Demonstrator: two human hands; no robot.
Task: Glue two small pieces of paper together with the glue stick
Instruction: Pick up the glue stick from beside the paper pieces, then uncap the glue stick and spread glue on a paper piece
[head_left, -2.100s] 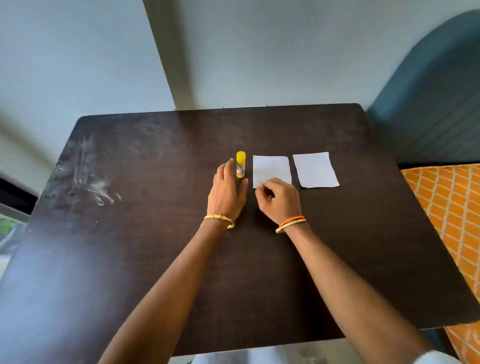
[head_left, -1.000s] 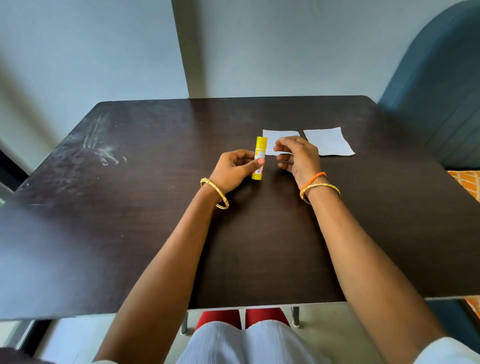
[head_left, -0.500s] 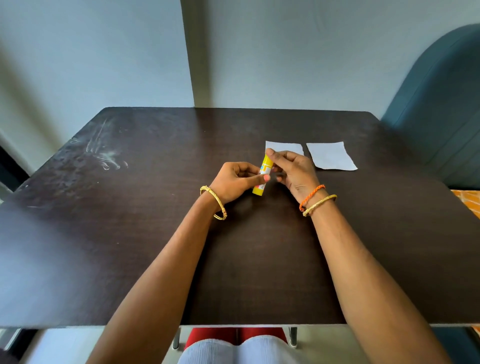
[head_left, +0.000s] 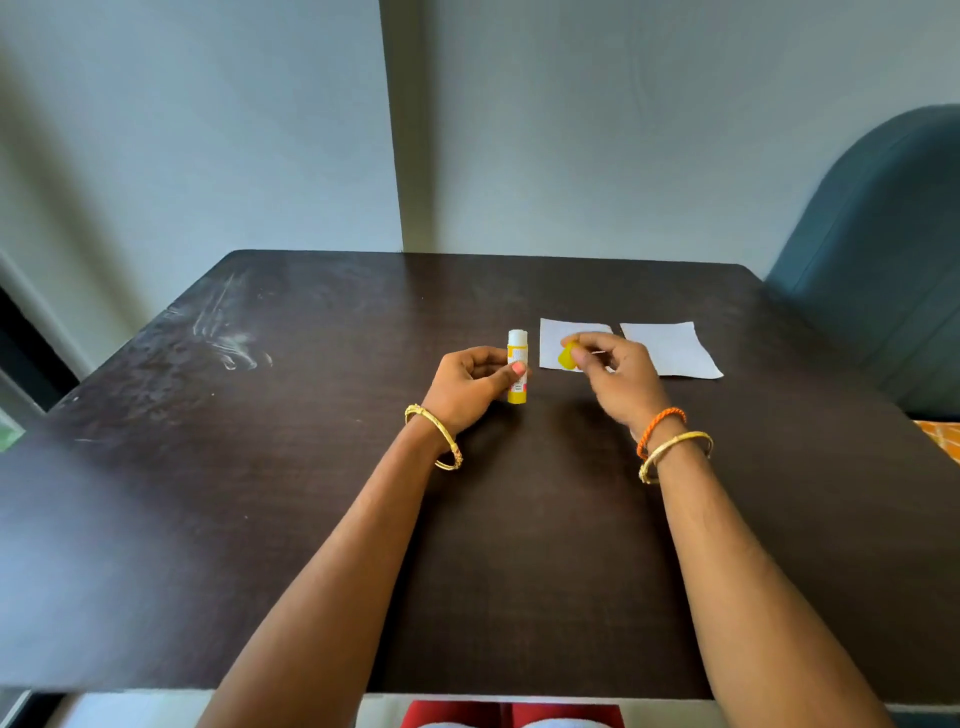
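Glue stick (head_left: 518, 370) work sits on a wide dark table (head_left: 260, 493), scuffed pale toward its far left corner. A blue-green chair (head_left: 872, 249) stands off the far right corner. Your two forearms reach in from the near edge, each with a gold bangle, the right wrist also with an orange cord. Two white papers lie flat and side by side right of centre, a narrow gap between them: the right paper (head_left: 675, 348) is fully in view, the left paper (head_left: 553, 340) partly hidden behind your right hand (head_left: 615, 376). Your left hand (head_left: 472, 387) curls around the glue stick, thumb pressed to its label, holding it upright just left of the papers with its white top uncovered. Your right fingertips pinch the little yellow cap (head_left: 567, 357) over the left paper.
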